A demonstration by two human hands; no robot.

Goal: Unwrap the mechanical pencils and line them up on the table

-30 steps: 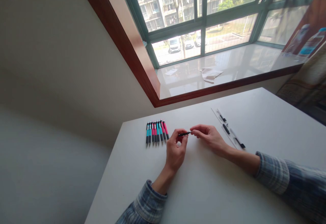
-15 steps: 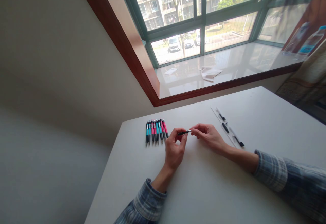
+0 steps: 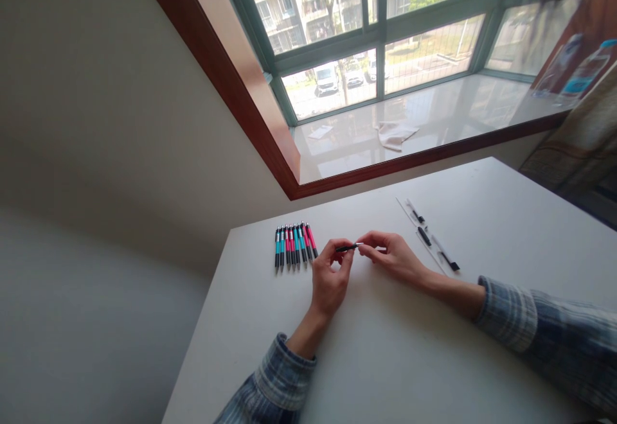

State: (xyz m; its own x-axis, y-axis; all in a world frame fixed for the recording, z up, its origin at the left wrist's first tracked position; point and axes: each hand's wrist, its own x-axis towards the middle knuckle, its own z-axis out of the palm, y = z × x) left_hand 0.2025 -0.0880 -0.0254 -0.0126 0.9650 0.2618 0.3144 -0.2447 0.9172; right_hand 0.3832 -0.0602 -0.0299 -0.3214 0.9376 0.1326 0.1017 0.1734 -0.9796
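My left hand (image 3: 330,282) pinches a small black pen grip (image 3: 344,248), held level just above the table. A silver pen tip (image 3: 357,245) shows at the grip's right end. My right hand (image 3: 393,258) closes its thumb and fingers around that silver tip, so the two hands nearly meet. Just left of my left hand lies a tidy row of pens (image 3: 292,247), turquoise and pink with black grips. Right of my right hand lie loose pen parts: another black grip (image 3: 424,236), thin white refills (image 3: 436,261) and pale barrels with black ends (image 3: 446,254).
The white table (image 3: 385,360) ends at a wall on the left and below a window sill at the back. On the sill (image 3: 347,154) lie a pale cloth (image 3: 395,135) and a scrap of paper (image 3: 320,132). Plastic bottles (image 3: 581,77) stand at its right.
The hands keep the same hold on the grip and tip, with only a slight shift of the fingers. The whole view has moved a little.
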